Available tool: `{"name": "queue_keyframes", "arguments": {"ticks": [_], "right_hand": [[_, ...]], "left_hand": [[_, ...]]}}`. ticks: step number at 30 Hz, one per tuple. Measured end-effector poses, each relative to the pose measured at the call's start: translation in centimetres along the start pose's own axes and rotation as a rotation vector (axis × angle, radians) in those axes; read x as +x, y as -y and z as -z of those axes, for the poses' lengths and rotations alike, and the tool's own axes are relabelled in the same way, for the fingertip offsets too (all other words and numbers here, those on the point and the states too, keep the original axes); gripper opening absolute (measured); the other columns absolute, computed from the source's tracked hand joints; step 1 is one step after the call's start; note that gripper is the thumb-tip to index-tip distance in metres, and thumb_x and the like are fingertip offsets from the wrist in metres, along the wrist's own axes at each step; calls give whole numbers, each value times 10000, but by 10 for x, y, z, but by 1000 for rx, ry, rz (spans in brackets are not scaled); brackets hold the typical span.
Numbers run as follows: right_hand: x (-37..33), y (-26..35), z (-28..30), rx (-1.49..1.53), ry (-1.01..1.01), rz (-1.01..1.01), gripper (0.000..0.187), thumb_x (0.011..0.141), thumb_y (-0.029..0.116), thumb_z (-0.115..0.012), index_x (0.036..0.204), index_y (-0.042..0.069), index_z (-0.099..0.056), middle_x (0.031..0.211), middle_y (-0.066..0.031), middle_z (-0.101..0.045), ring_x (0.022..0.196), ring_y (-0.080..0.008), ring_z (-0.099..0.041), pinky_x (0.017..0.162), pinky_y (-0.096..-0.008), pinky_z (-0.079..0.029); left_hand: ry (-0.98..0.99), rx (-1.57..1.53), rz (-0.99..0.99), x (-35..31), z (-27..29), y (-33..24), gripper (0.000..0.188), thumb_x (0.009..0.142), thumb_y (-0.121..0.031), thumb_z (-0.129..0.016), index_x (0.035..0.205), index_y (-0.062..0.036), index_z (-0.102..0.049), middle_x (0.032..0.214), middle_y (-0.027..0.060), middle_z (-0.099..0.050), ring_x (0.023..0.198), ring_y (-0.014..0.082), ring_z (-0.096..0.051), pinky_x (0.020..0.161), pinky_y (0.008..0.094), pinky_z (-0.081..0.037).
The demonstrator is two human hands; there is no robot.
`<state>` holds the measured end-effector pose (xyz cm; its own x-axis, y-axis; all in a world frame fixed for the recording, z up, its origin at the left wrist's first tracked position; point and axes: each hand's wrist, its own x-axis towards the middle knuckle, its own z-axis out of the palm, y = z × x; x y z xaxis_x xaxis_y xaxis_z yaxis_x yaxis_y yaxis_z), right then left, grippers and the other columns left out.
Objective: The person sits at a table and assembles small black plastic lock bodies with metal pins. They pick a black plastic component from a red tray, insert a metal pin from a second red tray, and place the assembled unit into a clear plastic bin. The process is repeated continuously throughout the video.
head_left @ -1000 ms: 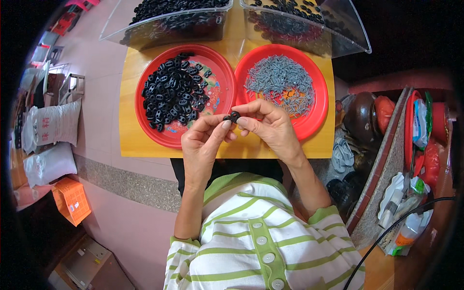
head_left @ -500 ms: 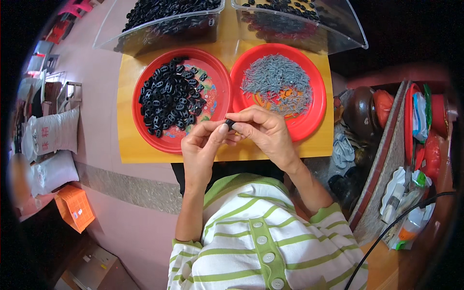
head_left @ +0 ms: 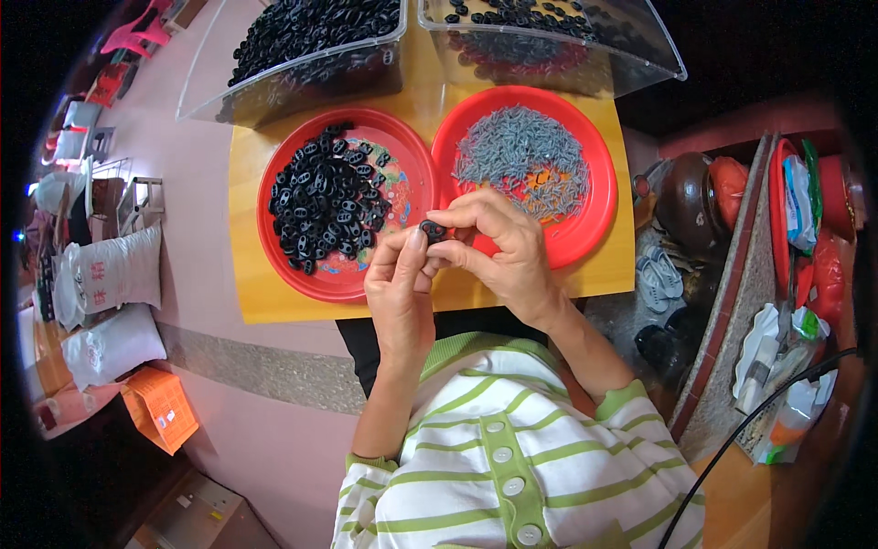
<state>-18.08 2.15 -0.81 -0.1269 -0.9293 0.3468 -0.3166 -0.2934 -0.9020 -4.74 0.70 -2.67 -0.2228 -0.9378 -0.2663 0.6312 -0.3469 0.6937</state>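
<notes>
A small black oval plastic piece with two openings [head_left: 433, 232] is pinched between my hands, over the near gap between two red plates. My left hand [head_left: 400, 288] grips its left side with thumb and forefinger. The thumb and forefinger of my right hand [head_left: 508, 261] close on its right side; whether they hold anything else is hidden. The left red plate [head_left: 417, 166] carries a heap of similar black pieces [head_left: 325, 197]. In the right red plate [head_left: 599, 188] lie many thin grey pins [head_left: 519, 142].
Two clear plastic bins, the left [head_left: 315, 90] and the right [head_left: 567, 71], stand at the back with more black pieces. Both plates rest on a yellow tabletop [head_left: 249, 274]. White sacks [head_left: 114, 274] and an orange box [head_left: 163, 409] are at left; a brown jar [head_left: 686, 197] stands at right.
The black piece has turned, showing more of its face with the openings. My left fingers have shifted slightly around it. The whole view has moved a little.
</notes>
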Motion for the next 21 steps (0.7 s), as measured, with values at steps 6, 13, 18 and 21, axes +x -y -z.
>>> {"name": "queue_keyframes", "arguments": {"ticks": [6,13,18,21], "right_hand": [[1,5,12,105,105,-143,222,753,3,-694,962,4,-620,903,-51,-581,794,-119,-584,673,-238,-485],[-15,-6,6,363,105,-284,191,793,58,-679,955,-7,-603,878,-53,-598,747,-104,-577,641,-249,-476],[-17,-2,6,396,122,-313,171,828,49,-643,973,-23,-589,872,-54,-598,786,-101,-602,666,-241,-489],[-17,1,2,483,119,-367,147,840,37,-628,968,-25,-589,879,-55,-605,784,-99,-606,677,-229,-497]], "left_hand": [[116,372,-253,0,7,5,212,921,-68,-507,1116,-6,-564,1150,56,-532,920,82,-546,730,200,-513],[192,326,-357,-5,5,11,161,881,0,-555,1040,17,-573,964,64,-535,784,87,-527,700,210,-458],[206,281,-343,-6,12,16,126,868,19,-567,993,16,-575,944,70,-538,761,90,-533,677,209,-461],[190,270,-324,-5,15,15,122,863,26,-569,983,13,-582,927,69,-544,754,86,-528,669,202,-450]]}}
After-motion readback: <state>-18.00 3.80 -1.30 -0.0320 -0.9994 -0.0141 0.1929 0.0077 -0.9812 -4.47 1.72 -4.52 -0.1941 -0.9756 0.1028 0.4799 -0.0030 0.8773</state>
